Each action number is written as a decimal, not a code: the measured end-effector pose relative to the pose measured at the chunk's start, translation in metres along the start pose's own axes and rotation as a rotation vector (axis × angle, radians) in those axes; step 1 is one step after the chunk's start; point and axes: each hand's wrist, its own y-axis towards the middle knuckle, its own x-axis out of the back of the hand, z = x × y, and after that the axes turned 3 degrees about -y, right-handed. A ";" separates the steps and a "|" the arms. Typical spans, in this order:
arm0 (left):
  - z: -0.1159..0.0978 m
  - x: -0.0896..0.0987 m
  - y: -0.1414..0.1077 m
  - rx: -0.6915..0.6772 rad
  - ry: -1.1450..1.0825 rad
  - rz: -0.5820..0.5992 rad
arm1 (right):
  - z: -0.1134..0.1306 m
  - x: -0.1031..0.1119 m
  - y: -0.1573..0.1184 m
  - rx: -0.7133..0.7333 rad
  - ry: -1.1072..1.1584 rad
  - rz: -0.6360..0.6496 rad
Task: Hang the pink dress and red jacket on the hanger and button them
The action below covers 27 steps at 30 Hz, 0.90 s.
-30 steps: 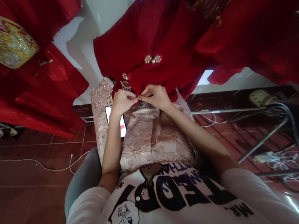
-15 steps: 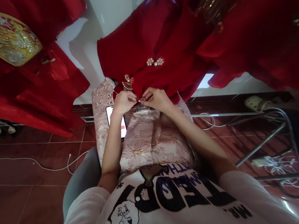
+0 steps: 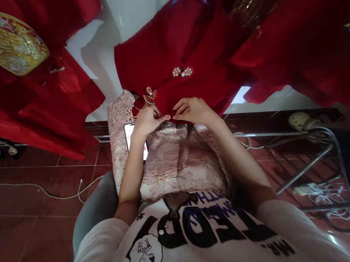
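Note:
The front of a red garment [image 3: 158, 67] drapes toward my lap. My left hand [image 3: 146, 120] is closed at its lower edge, thumb and finger pinching a small pearly flower ornament [image 3: 167, 117]. A short gap to the right, my right hand [image 3: 194, 110] hovers over the red cloth with thumb and fingertips drawn together; anything thin between them is too small to see. Higher on the garment sits a pair of pearl flower ornaments [image 3: 182, 72]. Just above my left hand is a beaded tassel ornament [image 3: 149, 96] with red and gold parts.
Pink brocade cloth [image 3: 164, 168] covers my lap, with a lit phone [image 3: 145, 151] partly under my left forearm. Other red garments with gold embroidery [image 3: 21, 53] hang on both sides. A metal-framed chair [image 3: 339, 158] stands at right; a white cable [image 3: 55, 196] crosses the tiled floor.
My right hand has moved right, away from my left hand, and the flower ornament now shows between them. My left hand has shifted slightly right, staying at the garment's edge.

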 end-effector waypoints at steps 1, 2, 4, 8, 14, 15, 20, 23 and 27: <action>-0.001 -0.002 0.000 -0.012 0.037 0.001 | -0.001 -0.004 0.001 0.008 -0.006 0.004; -0.002 -0.004 0.000 -0.018 0.068 0.003 | -0.003 -0.008 0.002 0.016 -0.012 0.006; -0.003 -0.007 0.002 -0.013 0.097 0.018 | -0.004 -0.016 0.004 0.030 -0.022 0.012; -0.002 -0.008 0.005 -0.013 0.096 0.045 | -0.003 -0.027 0.006 0.018 -0.014 -0.001; -0.001 -0.005 0.006 -0.048 0.122 0.042 | 0.002 -0.029 0.005 0.055 0.066 -0.028; -0.002 -0.004 0.005 -0.059 0.111 0.037 | 0.003 -0.029 0.005 0.052 0.088 -0.028; -0.001 0.000 0.003 -0.068 -0.005 0.041 | 0.001 -0.028 0.006 0.034 0.186 -0.018; 0.001 0.002 0.005 -0.014 -0.204 0.038 | -0.003 -0.021 0.007 0.020 0.213 0.011; 0.004 0.005 0.010 0.094 -0.570 -0.100 | -0.007 -0.003 0.005 0.035 0.231 0.177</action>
